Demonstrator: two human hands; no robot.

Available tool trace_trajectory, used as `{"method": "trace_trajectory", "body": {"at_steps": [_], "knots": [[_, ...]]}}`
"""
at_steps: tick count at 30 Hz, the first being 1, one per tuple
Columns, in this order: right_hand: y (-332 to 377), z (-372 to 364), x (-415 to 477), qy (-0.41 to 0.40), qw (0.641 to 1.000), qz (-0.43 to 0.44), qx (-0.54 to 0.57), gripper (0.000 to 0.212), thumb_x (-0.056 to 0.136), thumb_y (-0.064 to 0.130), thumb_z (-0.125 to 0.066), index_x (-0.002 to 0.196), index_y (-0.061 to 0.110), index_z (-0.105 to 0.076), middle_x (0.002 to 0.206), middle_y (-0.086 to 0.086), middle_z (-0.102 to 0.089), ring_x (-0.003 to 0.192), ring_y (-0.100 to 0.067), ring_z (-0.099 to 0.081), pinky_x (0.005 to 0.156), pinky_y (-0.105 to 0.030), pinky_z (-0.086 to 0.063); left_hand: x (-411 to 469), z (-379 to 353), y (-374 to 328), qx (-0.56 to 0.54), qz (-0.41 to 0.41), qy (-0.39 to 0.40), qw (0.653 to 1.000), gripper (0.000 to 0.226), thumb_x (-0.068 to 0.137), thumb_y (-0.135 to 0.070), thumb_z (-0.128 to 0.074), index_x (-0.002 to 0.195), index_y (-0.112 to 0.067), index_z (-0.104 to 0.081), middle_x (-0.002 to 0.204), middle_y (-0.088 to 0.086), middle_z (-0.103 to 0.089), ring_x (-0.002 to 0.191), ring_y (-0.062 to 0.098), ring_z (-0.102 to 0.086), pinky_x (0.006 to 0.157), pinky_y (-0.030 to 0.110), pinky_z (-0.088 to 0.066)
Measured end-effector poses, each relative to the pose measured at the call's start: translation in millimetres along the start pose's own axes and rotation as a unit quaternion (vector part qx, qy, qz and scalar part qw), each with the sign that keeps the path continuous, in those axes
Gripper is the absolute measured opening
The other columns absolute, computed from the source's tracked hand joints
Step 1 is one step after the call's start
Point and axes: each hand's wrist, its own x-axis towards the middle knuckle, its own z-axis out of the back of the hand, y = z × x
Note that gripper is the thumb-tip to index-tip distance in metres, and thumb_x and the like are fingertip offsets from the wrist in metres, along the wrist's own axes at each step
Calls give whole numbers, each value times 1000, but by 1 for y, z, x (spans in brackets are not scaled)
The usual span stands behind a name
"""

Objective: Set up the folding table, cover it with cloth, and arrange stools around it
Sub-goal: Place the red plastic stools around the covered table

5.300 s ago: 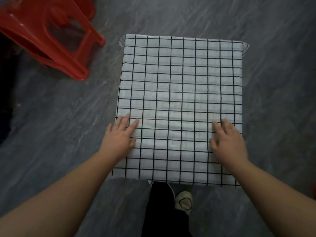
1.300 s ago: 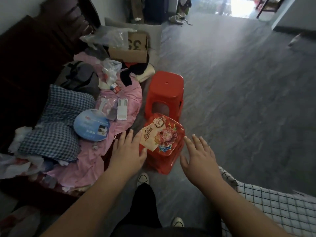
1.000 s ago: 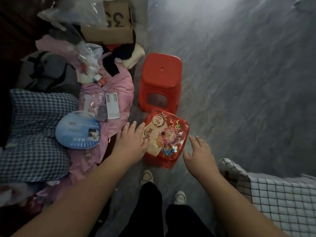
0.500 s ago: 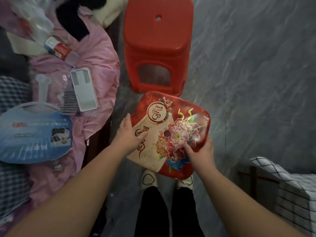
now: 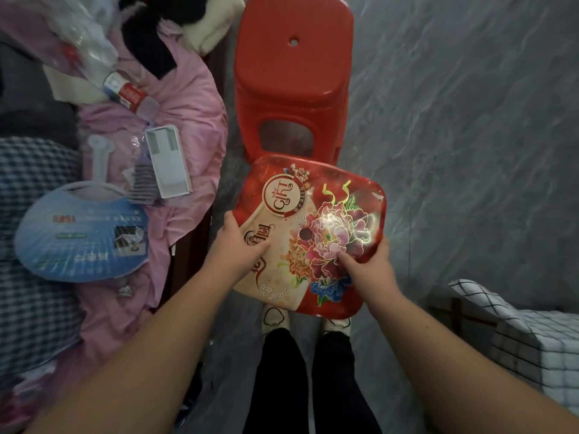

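Two hands clamp the printed stool (image 5: 313,220): the left hand (image 5: 238,249) curls over its left edge, thumb on the seat, and the right hand (image 5: 371,270) grips its right edge the same way. Lifting it level should keep its legs clear of the plain red stool (image 5: 293,73) just beyond it. Stools: two. Right of the printed stool stands one cloth-covered table (image 5: 539,339).

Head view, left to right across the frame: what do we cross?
Blue fan → white box → left hand → flower-printed red stool → right hand → checked cloth.
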Motion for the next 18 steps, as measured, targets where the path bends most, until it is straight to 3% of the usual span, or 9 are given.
{"method": "trace_trajectory", "body": {"at_steps": [5, 10, 18], "knots": [[41, 51, -79, 11, 998, 63, -13, 92, 79, 39, -83, 150, 25, -27, 139, 1, -57, 123, -25, -58, 97, -43, -50, -94, 48, -26, -27, -11, -50, 998, 84, 74, -51, -77, 138, -25, -30, 131, 2, -58, 113, 26, -62, 91, 47, -54], [71, 104, -175, 28, 992, 123, -29, 94, 75, 43, -85, 149, 25, -28, 137, 1, -58, 123, -25, -58, 101, -47, -50, -207, 91, -46, -77, -24, -90, 993, 79, 75, -45, -79, 136, -25, -33, 129, 0, -61, 114, 25, -62, 93, 47, -54], [52, 158, -312, 13, 978, 201, -44, 95, 77, 43, -83, 151, 25, -26, 139, -1, -57, 124, -27, -57, 102, -47, -49, -363, 111, -41, -115, -60, -148, 980, 68, 83, -33, -78, 134, -19, -36, 129, 1, -61, 117, 23, -60, 83, 31, -42]]}}
